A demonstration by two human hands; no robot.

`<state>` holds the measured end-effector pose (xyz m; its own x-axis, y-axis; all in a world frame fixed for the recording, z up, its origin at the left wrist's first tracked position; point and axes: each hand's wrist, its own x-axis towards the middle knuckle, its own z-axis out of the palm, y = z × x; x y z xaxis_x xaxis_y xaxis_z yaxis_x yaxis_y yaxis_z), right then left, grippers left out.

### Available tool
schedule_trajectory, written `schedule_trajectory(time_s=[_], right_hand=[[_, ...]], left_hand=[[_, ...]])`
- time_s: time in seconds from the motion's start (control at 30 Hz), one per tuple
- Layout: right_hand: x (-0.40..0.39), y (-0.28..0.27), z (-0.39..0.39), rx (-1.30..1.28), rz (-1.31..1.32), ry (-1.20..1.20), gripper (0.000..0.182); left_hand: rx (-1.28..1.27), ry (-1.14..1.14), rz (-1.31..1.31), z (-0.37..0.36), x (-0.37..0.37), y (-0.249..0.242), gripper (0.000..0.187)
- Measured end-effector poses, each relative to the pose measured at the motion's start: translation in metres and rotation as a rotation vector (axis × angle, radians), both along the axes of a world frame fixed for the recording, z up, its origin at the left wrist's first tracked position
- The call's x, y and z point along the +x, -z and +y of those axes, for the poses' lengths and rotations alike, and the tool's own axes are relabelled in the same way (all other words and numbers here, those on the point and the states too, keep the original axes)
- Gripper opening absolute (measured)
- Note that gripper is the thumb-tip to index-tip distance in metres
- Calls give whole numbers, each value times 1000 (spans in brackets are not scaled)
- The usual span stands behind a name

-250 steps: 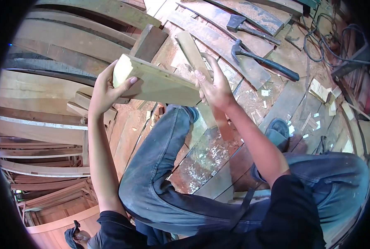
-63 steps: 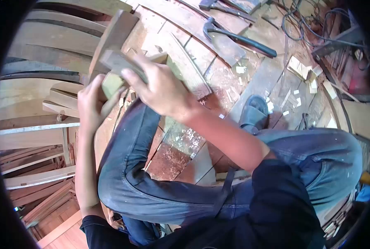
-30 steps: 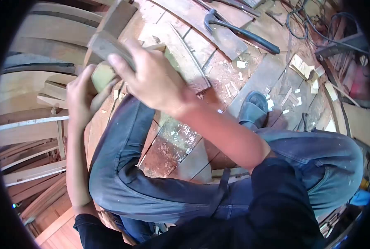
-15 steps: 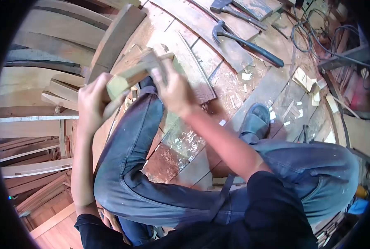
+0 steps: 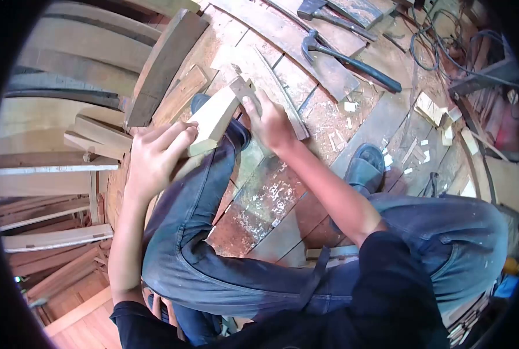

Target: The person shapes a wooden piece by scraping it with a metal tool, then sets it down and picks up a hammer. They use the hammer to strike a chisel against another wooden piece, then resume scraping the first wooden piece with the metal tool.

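My left hand (image 5: 159, 152) is wrapped over the near end of a pale, tapered wood block (image 5: 214, 116), with the thumb side hidden. The block slants up and away above my left shin, one broad smooth face upward. At its far end, my right hand (image 5: 270, 123) grips a small greyish-brown rectangular block (image 5: 244, 92), thumb along its near side. That small block overlaps the far edge of the wood. I cannot tell whether it is a sanding block or a scrap of wood.
A claw hammer (image 5: 352, 61) lies on a long board at the upper right, near an axe (image 5: 335, 16). Cables (image 5: 434, 41) coil beyond. Curved planks (image 5: 85, 38) are stacked on the left. Wood chips (image 5: 413, 154) litter the floor around my right sandal (image 5: 365, 166).
The wood block has turned so its broad pale face shows upward. My left hand has rolled over the top of it, and my right hand has shifted right with the small block.
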<state>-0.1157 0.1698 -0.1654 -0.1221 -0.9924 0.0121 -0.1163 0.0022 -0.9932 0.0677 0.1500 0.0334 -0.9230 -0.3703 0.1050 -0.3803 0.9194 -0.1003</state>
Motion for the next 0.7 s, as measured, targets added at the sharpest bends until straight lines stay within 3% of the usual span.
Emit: schedule_trajectory(time_s=[0.07, 0.13, 0.23, 0.33, 0.4, 0.47, 0.53, 0.6, 0.67, 0.7], right_hand=[[7, -36, 7, 170, -126, -40, 47], [14, -88, 29, -318, -32, 139, 40], [26, -79, 22, -602, -153, 159, 41], [16, -28, 3, -84, -7, 37, 43], [18, -15, 7, -62, -20, 82, 44], [12, -47, 18, 40, -111, -8, 42], [14, -95, 38, -376, -109, 91, 39], [18, -91, 35, -426, -141, 83, 37], [25, -51, 23, -481, -83, 152, 37], [25, -31, 18, -207, -70, 88, 39]], left_hand=[[67, -83, 46, -7, 6, 0, 29], [117, -220, 60, -6, 7, -10, 28], [87, -165, 63, -6, 10, -9, 32], [94, -89, -14, -5, 13, -5, 39], [76, -56, -92, 2, 5, -6, 39], [73, -51, 21, -6, 12, 2, 41], [88, -140, 1, -5, 12, -9, 41], [61, -111, -1, -3, 10, -10, 36], [51, -90, -50, -1, 13, -7, 35], [24, -11, -1, -2, 14, -1, 33]])
